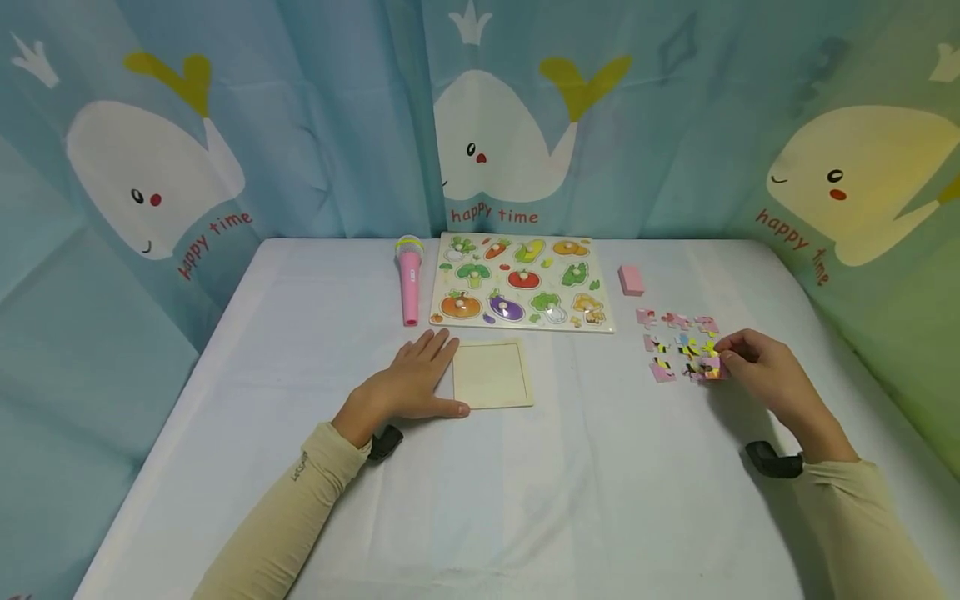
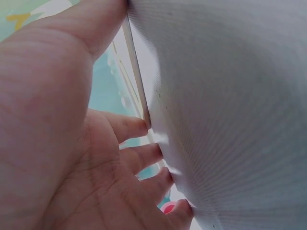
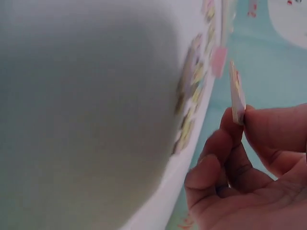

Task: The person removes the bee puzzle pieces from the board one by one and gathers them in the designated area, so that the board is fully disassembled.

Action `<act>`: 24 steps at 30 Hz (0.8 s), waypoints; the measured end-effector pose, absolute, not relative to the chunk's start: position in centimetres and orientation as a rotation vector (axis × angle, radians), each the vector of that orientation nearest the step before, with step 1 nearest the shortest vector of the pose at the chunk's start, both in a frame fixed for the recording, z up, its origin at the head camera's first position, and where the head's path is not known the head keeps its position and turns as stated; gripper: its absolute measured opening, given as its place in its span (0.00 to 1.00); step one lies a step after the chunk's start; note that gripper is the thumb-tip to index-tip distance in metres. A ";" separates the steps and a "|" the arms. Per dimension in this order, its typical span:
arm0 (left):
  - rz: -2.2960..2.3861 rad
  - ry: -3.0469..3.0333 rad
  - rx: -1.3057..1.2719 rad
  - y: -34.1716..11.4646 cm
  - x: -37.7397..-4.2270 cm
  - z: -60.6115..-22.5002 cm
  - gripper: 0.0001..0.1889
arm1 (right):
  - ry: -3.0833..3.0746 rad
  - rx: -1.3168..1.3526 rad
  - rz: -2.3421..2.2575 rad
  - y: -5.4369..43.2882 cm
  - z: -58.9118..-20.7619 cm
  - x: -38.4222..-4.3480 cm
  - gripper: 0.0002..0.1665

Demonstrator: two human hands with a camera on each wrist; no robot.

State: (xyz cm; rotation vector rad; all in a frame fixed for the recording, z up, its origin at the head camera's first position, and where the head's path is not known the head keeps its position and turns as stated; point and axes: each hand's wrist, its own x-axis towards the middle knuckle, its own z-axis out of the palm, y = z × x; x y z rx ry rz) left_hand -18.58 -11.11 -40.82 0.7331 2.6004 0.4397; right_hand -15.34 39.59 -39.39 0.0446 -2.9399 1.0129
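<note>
A square wooden puzzle tray (image 1: 491, 375) lies on the table in the head view, its inside bare. My left hand (image 1: 420, 379) rests along the tray's left side with fingers extended, thumb at the near left corner and fingertips by the far left one. The left wrist view shows the fingertips (image 2: 141, 125) touching the tray's edge. Between thumb and forefinger my right hand (image 1: 768, 371) pinches a puzzle piece (image 3: 236, 96), raised above the table. Several pink and yellow puzzle pieces (image 1: 663, 372) lie in loose rows just left of that hand.
Behind the tray lies a vegetable peg board (image 1: 480, 292), with a pink toy microphone (image 1: 410, 287) to its left. A pink block (image 1: 632, 281) sits to its right, beyond the puzzle pieces. A whale-print curtain (image 1: 360, 125) hangs at the table's back edge.
</note>
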 end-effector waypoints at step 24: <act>0.618 2.566 0.751 -12.1 -19.1 -40.5 0.54 | -3.130 -0.136 0.769 42.4 -39.5 -16.1 0.18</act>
